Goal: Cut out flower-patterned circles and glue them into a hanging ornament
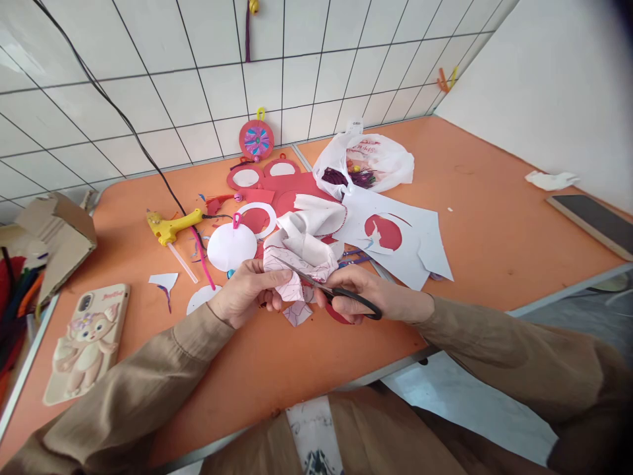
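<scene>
Cloth (306, 239), thin and floppy, bunches above the counter (222, 369); it likely weighs little and folds easily. The left hand (250, 290) pinches its lower left edge, a sensible hold near the cut, while the right hand (363, 290) grips black-handled scissors (359, 298).

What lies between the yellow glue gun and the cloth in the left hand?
In the head view, a white disc with a pink loop, plus a white ring, between glue gun and cloth.
</scene>
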Tool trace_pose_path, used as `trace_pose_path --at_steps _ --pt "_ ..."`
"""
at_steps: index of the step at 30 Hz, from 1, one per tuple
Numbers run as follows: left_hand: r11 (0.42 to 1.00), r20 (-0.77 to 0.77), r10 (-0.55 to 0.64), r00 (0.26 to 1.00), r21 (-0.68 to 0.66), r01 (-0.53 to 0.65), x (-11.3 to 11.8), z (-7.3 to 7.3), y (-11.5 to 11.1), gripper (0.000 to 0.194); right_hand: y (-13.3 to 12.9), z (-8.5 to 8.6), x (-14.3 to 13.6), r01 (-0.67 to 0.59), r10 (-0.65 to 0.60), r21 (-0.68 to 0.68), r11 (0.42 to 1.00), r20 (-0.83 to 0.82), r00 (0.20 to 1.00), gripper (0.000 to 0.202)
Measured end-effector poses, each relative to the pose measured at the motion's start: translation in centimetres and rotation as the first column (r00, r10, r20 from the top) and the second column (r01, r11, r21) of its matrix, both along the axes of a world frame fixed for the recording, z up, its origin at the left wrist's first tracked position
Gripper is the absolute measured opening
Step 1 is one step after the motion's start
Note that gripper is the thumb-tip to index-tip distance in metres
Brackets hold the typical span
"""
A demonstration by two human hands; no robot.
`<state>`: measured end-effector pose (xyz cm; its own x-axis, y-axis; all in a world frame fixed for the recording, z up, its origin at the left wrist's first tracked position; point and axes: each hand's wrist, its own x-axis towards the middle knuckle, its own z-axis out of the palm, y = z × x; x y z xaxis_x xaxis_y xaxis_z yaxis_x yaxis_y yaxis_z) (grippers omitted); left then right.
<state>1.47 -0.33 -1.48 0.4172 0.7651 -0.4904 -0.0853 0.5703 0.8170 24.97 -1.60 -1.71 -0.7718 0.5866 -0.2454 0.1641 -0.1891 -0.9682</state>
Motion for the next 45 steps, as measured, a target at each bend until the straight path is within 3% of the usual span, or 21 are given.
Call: trace_pose_path --at_steps 14,26,32,45 --pt "0.999 0.016 -0.041 0.999 -0.018 0.041 -0.2 -0.2 -0.1 0.037 0.6 -0.1 0.4 -0.032 0.034 -0.038 0.999 0.042 0.999 0.045" --pt "0.994 0.147 -0.105 0.983 0.001 0.107 0.0 -0.3 -0.4 0.030 0.7 -0.3 0.1 -0.051 0.051 0.005 0.999 0.025 0.998 0.050" --pt "0.996 0.117 -0.078 0.990 -0.022 0.081 0.1 -0.2 -0.2 0.036 0.7 -1.0 0.3 -0.039 0.039 0.018 0.999 0.026 0.999 0.051" --pt "0.995 0.032 -0.103 0.994 -0.010 0.103 -0.6 0.2 0.3 0.039 0.8 0.1 -0.1 -0.069 0.073 -0.035 0.997 0.112 0.991 0.030"
